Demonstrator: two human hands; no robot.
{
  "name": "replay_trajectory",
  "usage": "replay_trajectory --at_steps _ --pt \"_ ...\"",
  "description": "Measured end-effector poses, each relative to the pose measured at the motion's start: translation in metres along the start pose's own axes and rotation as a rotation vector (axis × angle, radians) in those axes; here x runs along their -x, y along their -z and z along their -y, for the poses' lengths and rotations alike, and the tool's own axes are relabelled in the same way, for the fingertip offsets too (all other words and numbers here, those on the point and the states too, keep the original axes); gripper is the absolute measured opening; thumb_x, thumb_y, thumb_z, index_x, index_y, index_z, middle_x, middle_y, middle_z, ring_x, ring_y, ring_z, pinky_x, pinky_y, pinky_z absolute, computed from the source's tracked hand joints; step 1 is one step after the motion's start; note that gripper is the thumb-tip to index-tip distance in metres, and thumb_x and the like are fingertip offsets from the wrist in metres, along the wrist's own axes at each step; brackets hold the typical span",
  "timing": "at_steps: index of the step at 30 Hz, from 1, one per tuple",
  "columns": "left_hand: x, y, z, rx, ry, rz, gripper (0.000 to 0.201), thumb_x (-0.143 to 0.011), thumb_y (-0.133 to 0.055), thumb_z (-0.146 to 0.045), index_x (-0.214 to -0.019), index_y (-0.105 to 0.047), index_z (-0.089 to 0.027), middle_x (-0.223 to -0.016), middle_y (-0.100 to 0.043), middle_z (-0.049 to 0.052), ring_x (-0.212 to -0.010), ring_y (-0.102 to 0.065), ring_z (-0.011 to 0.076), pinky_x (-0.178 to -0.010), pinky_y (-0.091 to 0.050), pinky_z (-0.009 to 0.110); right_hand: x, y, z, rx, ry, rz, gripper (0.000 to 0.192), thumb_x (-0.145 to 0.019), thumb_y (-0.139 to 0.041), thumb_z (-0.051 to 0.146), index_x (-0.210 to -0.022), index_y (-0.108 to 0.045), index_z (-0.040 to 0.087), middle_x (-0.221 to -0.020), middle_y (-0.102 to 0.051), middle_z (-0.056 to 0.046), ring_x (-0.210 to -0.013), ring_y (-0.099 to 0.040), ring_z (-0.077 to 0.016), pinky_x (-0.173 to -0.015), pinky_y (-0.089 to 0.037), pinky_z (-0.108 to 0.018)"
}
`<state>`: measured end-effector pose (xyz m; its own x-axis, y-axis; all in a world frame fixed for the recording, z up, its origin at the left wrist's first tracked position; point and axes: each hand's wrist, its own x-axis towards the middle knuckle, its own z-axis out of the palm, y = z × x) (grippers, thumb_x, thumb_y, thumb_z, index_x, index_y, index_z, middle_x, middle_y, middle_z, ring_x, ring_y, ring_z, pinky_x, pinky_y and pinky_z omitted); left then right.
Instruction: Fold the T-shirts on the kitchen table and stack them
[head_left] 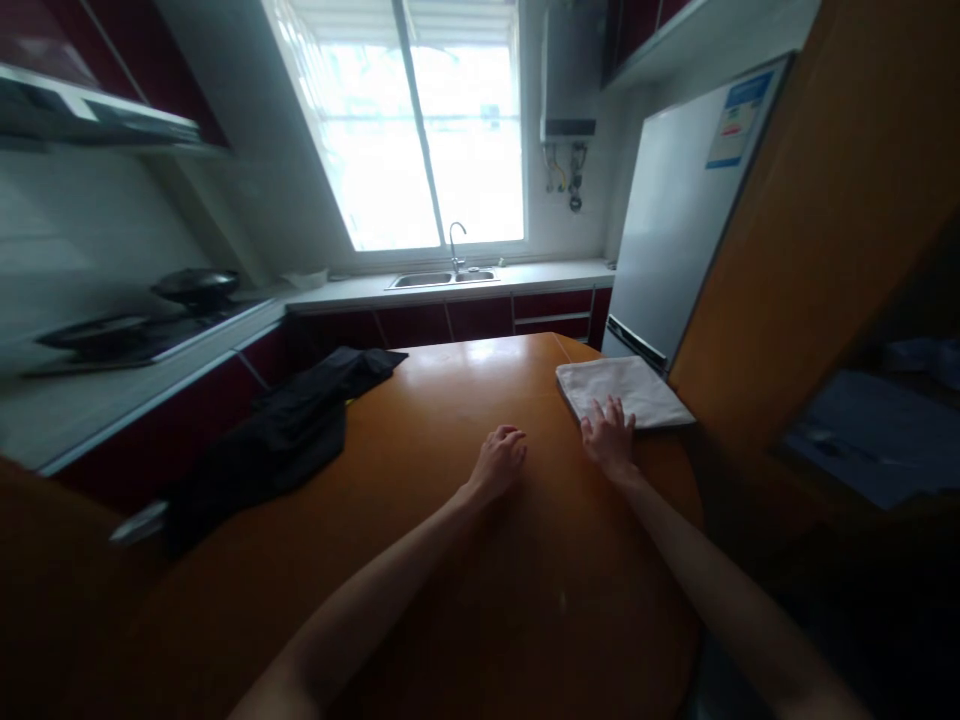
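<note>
Arms reach out from the bottom edge, and the elbows are cut off there. They stretch over a round orange table [465, 560] that fills the near part of the view.

The left hand [499, 462] rests on the bare table top with its fingers curled under, loosely closed and holding nothing. The fingertips are tucked away, so they cannot be seen.

The right hand [609, 436] lies flat and open, fingers spread. Its fingertips sit on the near edge of a folded white cloth [626, 390]. The cloth lies flat on the right side of the table, close to the far rim. The hand presses on it but does not grip it.

On the left side of the table is a black cloth [289, 435], all bunched up. It is so dark that its folds are hard to make out, and part of it hangs over the table edge. A small pale thing pokes out near its low end, too blurry to name.

Just past the white cloth stands a grey fridge [682, 230], partly hidden by a tall orange wooden panel [817, 220] on the right. The dark space to the right of that is too dim to read.

Further off is the counter with a sink [442, 279] and tap under a bright window [420, 130]. The glare hides what is outside. On the left, a dark pan [195, 285] sits on the stove, blurry.
</note>
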<state>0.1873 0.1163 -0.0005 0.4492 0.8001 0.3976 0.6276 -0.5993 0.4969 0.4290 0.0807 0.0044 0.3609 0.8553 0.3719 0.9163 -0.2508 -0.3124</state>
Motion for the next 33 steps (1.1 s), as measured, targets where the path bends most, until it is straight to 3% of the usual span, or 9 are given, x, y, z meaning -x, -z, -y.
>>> replay_trajectory --at_steps 6,10,13,17,21,25,27,30,33 --pt "0.063 0.059 0.038 -0.12 0.092 0.035 0.028 -0.096 -0.056 -0.024 -0.12 -0.07 -0.02 -0.131 -0.064 0.013 -0.124 -0.059 0.0272 -0.11 -0.044 0.044 0.042 -0.015 0.089 -0.191 0.208 0.123 0.053 -0.101 -0.039 0.038 -0.146 -0.053 0.015 -0.16 -0.037 -0.019 -0.151 -0.028 -0.0315 -0.12 -0.023 -0.053" --pt "0.097 0.08 0.053 -0.174 0.106 0.021 0.031 -0.096 -0.055 -0.023 -0.124 -0.068 -0.017 -0.138 -0.061 0.016 -0.132 -0.054 0.0282 -0.115 -0.041 0.046 0.077 -0.031 0.142 -0.211 0.226 0.248 0.052 -0.101 -0.037 0.039 -0.145 -0.055 0.017 -0.16 -0.039 -0.017 -0.15 -0.031 -0.0304 -0.12 -0.025 -0.05" --pt "0.115 0.088 0.065 -0.233 0.112 0.036 0.032 -0.095 -0.057 -0.024 -0.125 -0.068 -0.017 -0.142 -0.059 0.013 -0.136 -0.051 0.0282 -0.117 -0.039 0.045 0.1 -0.04 0.164 -0.154 0.243 0.308 0.053 -0.101 -0.038 0.039 -0.146 -0.054 0.014 -0.16 -0.039 -0.018 -0.15 -0.03 -0.0327 -0.12 -0.021 -0.054" --pt "0.125 0.09 0.073 -0.236 0.081 0.047 0.032 -0.093 -0.061 -0.027 -0.123 -0.07 -0.02 -0.14 -0.061 0.009 -0.134 -0.053 0.0271 -0.116 -0.041 0.043 0.116 -0.042 0.165 -0.076 0.306 0.34 0.055 -0.101 -0.039 0.038 -0.149 -0.05 0.013 -0.161 -0.036 -0.018 -0.152 -0.026 -0.0322 -0.121 -0.015 -0.056" --pt "0.119 0.091 0.075 -0.196 0.083 0.03 0.026 -0.092 -0.061 -0.027 -0.115 -0.074 -0.023 -0.131 -0.068 0.006 -0.123 -0.061 0.0213 -0.11 -0.046 0.035 0.114 -0.042 0.151 -0.063 0.359 0.365 0.053 -0.102 -0.034 0.038 -0.148 -0.051 0.016 -0.161 -0.039 -0.013 -0.151 -0.029 -0.028 -0.122 -0.02 -0.05" --pt "0.11 0.117 0.095 -0.267 0.325 -0.067 0.027 -0.094 -0.058 -0.024 -0.116 -0.074 -0.022 -0.132 -0.068 0.005 -0.122 -0.062 0.0171 -0.11 -0.045 0.029 0.109 -0.047 0.141 -0.074 0.381 0.368 0.054 -0.103 -0.032 0.039 -0.148 -0.051 0.018 -0.161 -0.039 -0.012 -0.151 -0.029 -0.0268 -0.122 -0.022 -0.05" --pt "0.113 0.142 0.116 -0.339 0.484 -0.15 0.033 -0.096 -0.054 -0.022 -0.124 -0.069 -0.017 -0.143 -0.06 0.011 -0.136 -0.052 0.0224 -0.117 -0.038 0.037 0.108 -0.049 0.138 -0.079 0.392 0.368 0.054 -0.103 -0.033 0.04 -0.148 -0.051 0.017 -0.161 -0.039 -0.012 -0.151 -0.029 -0.0267 -0.122 -0.022 -0.049" --pt "0.125 0.18 0.145 -0.425 0.698 -0.239 0.045 -0.097 -0.049 -0.019 -0.14 -0.057 -0.008 -0.155 -0.044 0.023 -0.149 -0.033 0.0348 -0.121 -0.024 0.059 0.109 -0.05 0.137 -0.08 0.406 0.367 0.054 -0.102 -0.034 0.04 -0.148 -0.051 0.017 -0.161 -0.039 -0.013 -0.152 -0.029 -0.0274 -0.122 -0.022 -0.05" --pt "0.133 0.195 0.156 -0.461 0.785 -0.222 0.042 -0.098 -0.046 -0.021 -0.135 -0.06 -0.008 -0.146 -0.052 0.026 -0.142 -0.042 0.039 -0.117 -0.023 0.068 0.11 -0.049 0.138 -0.077 0.41 0.359 0.054 -0.102 -0.034 0.041 -0.148 -0.051 0.017 -0.16 -0.04 -0.013 -0.151 -0.03 -0.028 -0.122 -0.023 -0.051"
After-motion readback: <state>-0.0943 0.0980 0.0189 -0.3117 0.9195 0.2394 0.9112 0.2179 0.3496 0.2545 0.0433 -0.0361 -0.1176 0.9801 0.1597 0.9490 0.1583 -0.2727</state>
